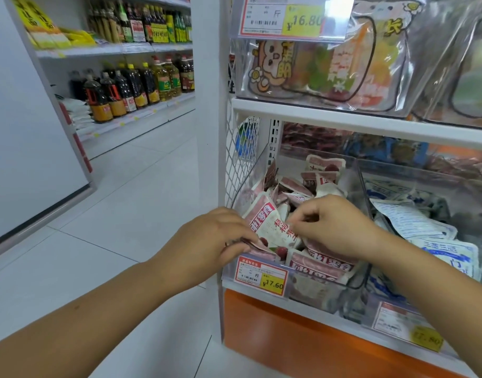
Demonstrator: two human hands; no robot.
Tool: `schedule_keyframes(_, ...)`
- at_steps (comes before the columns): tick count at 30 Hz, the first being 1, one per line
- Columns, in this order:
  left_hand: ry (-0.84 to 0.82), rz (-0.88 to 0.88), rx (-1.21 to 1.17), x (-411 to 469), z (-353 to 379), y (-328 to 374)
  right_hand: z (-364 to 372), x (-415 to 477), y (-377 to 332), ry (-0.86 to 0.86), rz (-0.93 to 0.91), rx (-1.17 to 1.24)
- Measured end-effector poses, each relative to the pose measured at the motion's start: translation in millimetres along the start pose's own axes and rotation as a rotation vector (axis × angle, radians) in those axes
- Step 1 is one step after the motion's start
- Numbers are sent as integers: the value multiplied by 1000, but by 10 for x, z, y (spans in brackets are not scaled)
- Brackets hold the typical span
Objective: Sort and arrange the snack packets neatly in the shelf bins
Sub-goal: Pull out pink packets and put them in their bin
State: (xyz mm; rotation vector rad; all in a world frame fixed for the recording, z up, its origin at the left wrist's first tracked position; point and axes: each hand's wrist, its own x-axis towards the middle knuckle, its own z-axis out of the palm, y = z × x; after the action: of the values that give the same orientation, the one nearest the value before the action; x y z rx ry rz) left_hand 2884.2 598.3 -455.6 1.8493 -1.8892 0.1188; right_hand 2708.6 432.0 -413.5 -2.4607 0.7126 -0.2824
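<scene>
A clear plastic bin (354, 184) on the lower shelf holds several pink-and-white snack packets in a loose heap. One packet with red lettering (270, 225) stands upright at the bin's front left. My left hand (218, 241) grips its lower left edge along with a thin stack of packets at the bin's front rim. My right hand (332, 225) pinches the same packet's right edge with thumb and forefinger. More pink packets (319, 263) lie flat under my right wrist.
A neighbouring bin to the right holds blue-and-white packets (414, 222). Price tags (260, 275) hang on the bin fronts. The shelf above carries large clear snack bags (324, 66). A white mesh side panel (241, 154) bounds the bin's left. Bottles (130, 88) fill shelves across the aisle.
</scene>
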Motion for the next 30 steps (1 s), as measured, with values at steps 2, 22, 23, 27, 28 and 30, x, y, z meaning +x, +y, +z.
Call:
schedule_keyframes(2, -25, -59, -32, 12, -13, 37, 20, -27, -3, 18, -7, 15)
schedule_keyframes(22, 125, 46, 43, -36, 82, 23, 114, 59, -84, -306, -115, -15)
schedule_keyframes(23, 129, 46, 44, -39, 86, 22, 85, 70, -87, -354, -108, -36)
schedule_keyframes(27, 149, -22, 16, -24, 93, 28, 86, 97, -88, -338, -100, -100)
schedule_keyframes(28, 151, -45, 3, -23, 94, 29, 128, 89, -87, -283, -126, -89)
schedule_keyframes(30, 148, -70, -6, -23, 87, 27, 202, 43, -78, -192, -163, -35)
